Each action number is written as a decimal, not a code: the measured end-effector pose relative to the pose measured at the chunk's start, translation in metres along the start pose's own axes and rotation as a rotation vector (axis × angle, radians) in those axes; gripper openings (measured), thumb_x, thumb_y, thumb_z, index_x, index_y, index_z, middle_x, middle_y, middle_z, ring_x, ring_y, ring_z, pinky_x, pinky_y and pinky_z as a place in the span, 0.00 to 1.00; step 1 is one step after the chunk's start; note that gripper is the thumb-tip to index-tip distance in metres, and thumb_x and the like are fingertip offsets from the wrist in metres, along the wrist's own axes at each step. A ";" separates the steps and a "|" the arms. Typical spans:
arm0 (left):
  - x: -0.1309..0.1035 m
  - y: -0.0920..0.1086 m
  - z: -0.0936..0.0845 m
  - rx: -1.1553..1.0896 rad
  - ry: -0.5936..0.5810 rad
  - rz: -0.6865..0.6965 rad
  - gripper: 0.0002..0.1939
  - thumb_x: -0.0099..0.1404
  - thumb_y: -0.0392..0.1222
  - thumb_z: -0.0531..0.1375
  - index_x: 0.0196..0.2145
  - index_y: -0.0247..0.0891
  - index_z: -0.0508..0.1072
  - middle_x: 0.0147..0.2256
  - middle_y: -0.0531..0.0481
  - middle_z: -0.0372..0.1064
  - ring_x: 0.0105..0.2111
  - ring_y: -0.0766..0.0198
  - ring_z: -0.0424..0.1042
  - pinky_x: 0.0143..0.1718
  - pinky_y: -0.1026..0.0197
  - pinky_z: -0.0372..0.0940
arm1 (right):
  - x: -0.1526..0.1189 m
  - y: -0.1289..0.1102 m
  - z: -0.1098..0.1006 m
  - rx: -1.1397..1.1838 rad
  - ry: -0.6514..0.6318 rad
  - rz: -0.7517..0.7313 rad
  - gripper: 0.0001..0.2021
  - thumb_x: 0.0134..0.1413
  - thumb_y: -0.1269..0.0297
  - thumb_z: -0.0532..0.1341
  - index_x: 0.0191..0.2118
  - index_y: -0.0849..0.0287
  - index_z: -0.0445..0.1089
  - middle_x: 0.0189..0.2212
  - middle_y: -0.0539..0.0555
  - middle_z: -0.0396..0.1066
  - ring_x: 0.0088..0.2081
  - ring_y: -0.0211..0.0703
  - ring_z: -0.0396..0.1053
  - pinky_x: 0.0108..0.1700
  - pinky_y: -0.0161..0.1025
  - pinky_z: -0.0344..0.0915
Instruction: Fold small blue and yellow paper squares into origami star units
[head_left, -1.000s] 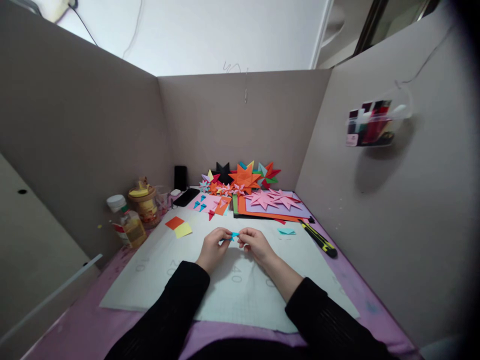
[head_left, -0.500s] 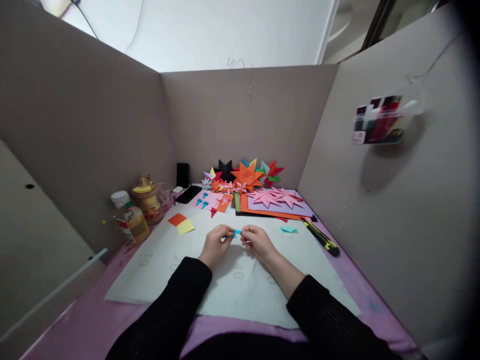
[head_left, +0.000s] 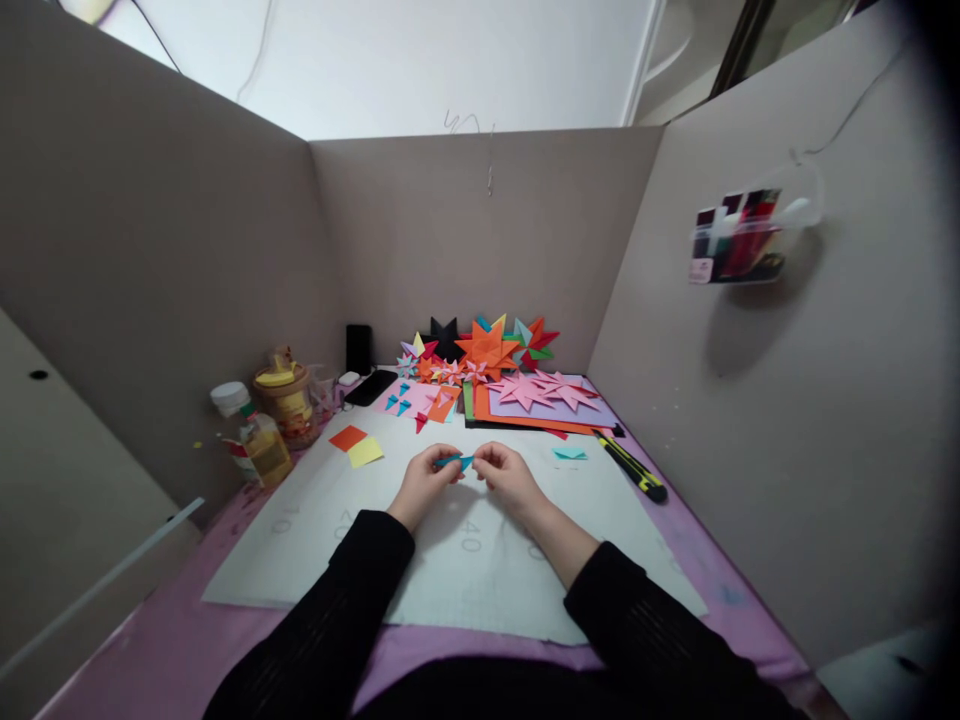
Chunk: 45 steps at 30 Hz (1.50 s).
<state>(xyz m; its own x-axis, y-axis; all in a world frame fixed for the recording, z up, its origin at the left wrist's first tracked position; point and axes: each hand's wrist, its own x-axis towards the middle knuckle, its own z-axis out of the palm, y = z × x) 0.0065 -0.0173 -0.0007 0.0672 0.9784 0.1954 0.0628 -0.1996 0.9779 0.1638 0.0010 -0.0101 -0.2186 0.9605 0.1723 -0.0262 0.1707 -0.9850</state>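
Between my hands, just above the white mat (head_left: 435, 580), is a small folded blue paper piece (head_left: 466, 463). My left hand (head_left: 421, 484) pinches its left part, and the fingers hide some of it. The fingertips of my right hand (head_left: 510, 478) are closed on its right end. An orange paper square (head_left: 348, 438) and a yellow paper square (head_left: 366, 452) lie to the left of my hands. To the right lies a folded turquoise paper (head_left: 570, 454).
Pink paper stars (head_left: 521, 390) lie on stacked coloured sheets at the back, before an orange star (head_left: 489, 348). A yellow-black cutter (head_left: 634, 468) lies at right. At left stand a bottle (head_left: 264, 445), a jar (head_left: 289, 405) and a phone (head_left: 358, 350).
The view has shifted slightly, so the scene sits a little further left. The blue piece has turned between my fingers and now shows a longer, flatter shape. Both hands still hold it.
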 end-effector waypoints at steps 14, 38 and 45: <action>-0.002 0.004 0.002 0.038 -0.039 0.007 0.09 0.52 0.41 0.60 0.29 0.33 0.70 0.23 0.52 0.68 0.23 0.66 0.69 0.27 0.64 0.63 | -0.002 -0.004 -0.002 -0.116 0.029 -0.112 0.01 0.40 0.70 0.56 0.23 0.59 0.63 0.18 0.46 0.61 0.21 0.34 0.57 0.24 0.31 0.54; 0.001 -0.010 -0.003 -0.041 0.073 -0.190 0.14 0.55 0.41 0.59 0.38 0.37 0.62 0.23 0.51 0.71 0.25 0.63 0.72 0.23 0.67 0.59 | 0.019 0.005 0.018 0.055 -0.096 0.112 0.09 0.45 0.60 0.61 0.23 0.60 0.64 0.17 0.46 0.60 0.19 0.32 0.55 0.22 0.31 0.51; -0.016 0.048 -0.031 -0.276 0.215 -0.239 0.13 0.59 0.45 0.58 0.41 0.39 0.62 0.31 0.48 0.72 0.32 0.63 0.72 0.31 0.63 0.64 | 0.103 0.002 0.005 -0.031 -0.070 0.122 0.10 0.46 0.57 0.58 0.26 0.60 0.61 0.19 0.47 0.64 0.17 0.31 0.57 0.20 0.30 0.53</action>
<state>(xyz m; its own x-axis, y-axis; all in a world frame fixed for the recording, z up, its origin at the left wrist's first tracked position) -0.0229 -0.0408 0.0453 -0.1278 0.9902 -0.0568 -0.2192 0.0277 0.9753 0.1360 0.0994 0.0060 -0.2862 0.9569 0.0490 0.0347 0.0614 -0.9975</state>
